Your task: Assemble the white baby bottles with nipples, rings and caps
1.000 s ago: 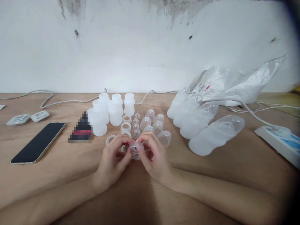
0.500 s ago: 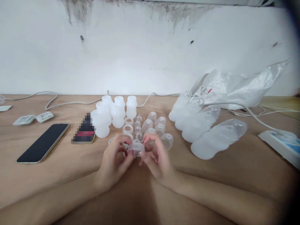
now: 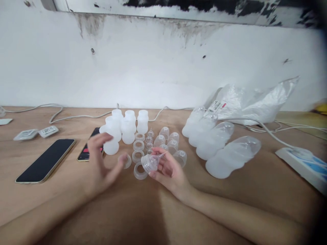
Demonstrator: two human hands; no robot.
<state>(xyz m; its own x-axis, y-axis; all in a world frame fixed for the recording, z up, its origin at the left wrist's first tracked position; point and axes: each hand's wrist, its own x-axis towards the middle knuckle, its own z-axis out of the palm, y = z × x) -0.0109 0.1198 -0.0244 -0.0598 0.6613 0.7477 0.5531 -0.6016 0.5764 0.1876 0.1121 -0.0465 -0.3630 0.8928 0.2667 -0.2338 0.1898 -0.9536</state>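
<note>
A clear baby bottle nipple set in a threaded collar ring (image 3: 150,164) is pinched in my right hand (image 3: 173,178), tilted with its tip toward the upper right. My left hand (image 3: 103,166) is raised at the left, thumb and fingers apart, holding nothing. Beyond it stand several frosted bottle bodies (image 3: 111,146), partly covered by its fingers. Several loose collar rings (image 3: 140,173) lie between the hands, one of them partly behind the left thumb. Small clear nipples (image 3: 150,140) stand in a column, beside clear dome caps (image 3: 180,157).
To the right, several capped bottles (image 3: 222,163) lie in a row, before a plastic bag (image 3: 245,103). A power strip (image 3: 304,165) with a cable sits farther right. Two phones, one black-screened (image 3: 46,160), and small packets (image 3: 26,134) lie left. A wall closes the back.
My left hand has let go of the nipple and collar ring and moved left, opening. The right hand keeps the piece, now tipped sideways. The camera view has tilted upward.
</note>
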